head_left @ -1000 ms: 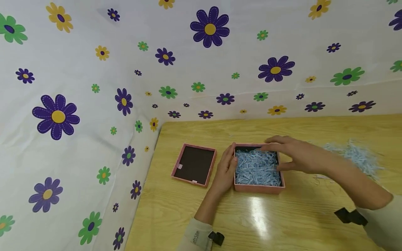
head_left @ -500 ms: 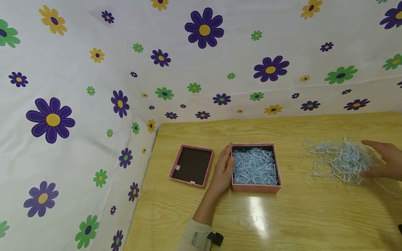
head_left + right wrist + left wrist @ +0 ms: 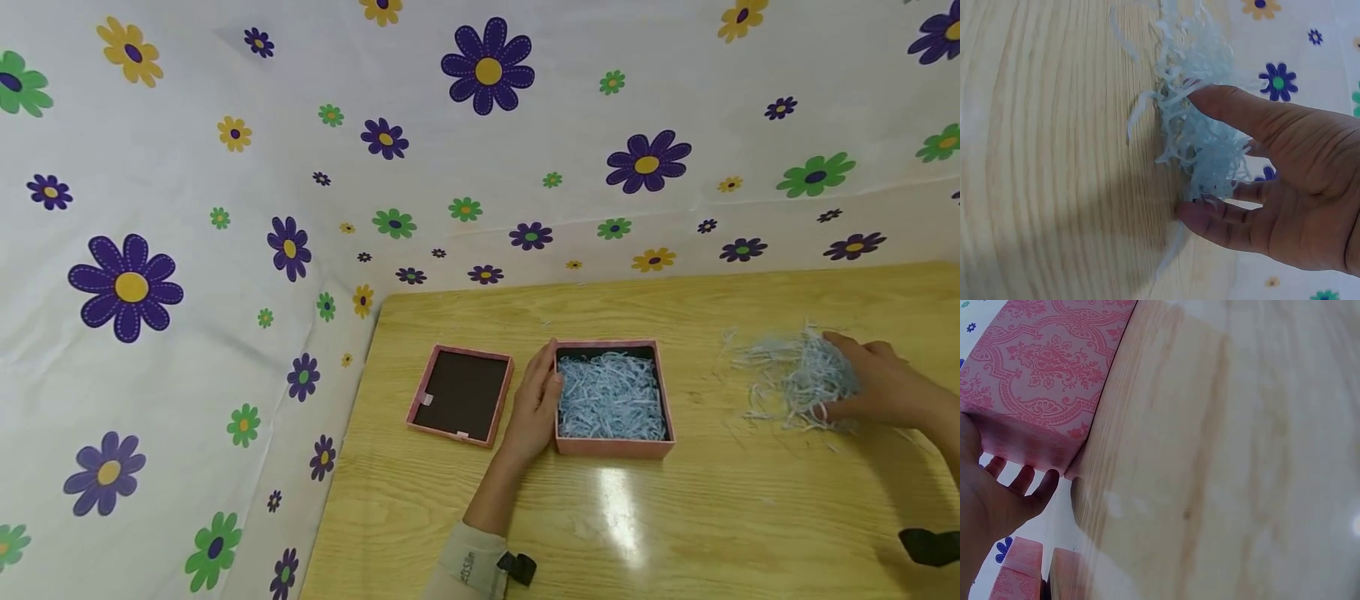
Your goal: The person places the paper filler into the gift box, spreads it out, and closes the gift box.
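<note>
Looks like a makeshift tabletop filming nook; white sheets [image 3: 566,125] printed with purple, green and yellow flowers [image 3: 488,72] screen the left side and back, meeting in a corner; creases show in them; a glossy wood-grain counter [image 3: 690,517] runs up to their base, light glare [image 3: 618,517] near the front; box [image 3: 615,448] and loose shreds [image 3: 817,375] on it suggest a packing spot; black strap [image 3: 517,568] on a sleeve [image 3: 457,562] fits recording; home, office or workshop, can't tell.
</note>
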`<state>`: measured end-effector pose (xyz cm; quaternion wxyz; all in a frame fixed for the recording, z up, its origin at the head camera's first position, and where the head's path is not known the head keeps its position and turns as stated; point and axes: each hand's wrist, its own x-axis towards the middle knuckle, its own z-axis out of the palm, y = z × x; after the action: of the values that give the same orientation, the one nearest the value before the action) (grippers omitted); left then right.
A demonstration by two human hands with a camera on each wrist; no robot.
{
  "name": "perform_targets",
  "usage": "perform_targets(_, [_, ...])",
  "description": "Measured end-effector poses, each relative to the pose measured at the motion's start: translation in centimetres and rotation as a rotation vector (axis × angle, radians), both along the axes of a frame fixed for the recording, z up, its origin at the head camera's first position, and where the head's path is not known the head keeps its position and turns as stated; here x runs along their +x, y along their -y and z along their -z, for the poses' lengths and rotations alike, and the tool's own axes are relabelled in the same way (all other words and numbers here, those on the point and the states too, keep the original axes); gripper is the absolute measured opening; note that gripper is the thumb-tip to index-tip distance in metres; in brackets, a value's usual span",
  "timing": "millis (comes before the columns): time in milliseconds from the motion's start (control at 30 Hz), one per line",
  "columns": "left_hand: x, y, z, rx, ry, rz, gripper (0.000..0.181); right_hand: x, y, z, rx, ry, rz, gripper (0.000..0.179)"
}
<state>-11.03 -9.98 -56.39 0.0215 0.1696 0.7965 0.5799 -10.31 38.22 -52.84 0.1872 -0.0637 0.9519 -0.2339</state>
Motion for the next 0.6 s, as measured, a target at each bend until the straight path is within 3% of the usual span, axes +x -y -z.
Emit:
perform_targets(367, [-0.1,0.1,0.0,-0.016,0.004,0.003,0.056,-2.8,4.0,-0.8,0.098,-0.032,-0.059,0.151])
perform_targets(500, [-0.1,0.2,0.1,-0.006,0.010,0.002,0.056,-3.8,4.9,-0.7,0.091,-0.048,-0.142,0.142])
perform_targets(600, [-0.1,0.2,0.2,-0.002,0.018,0.002,0.056,-4.2,5.4,-0.5,0.097,-0.083,-0.201,0.124])
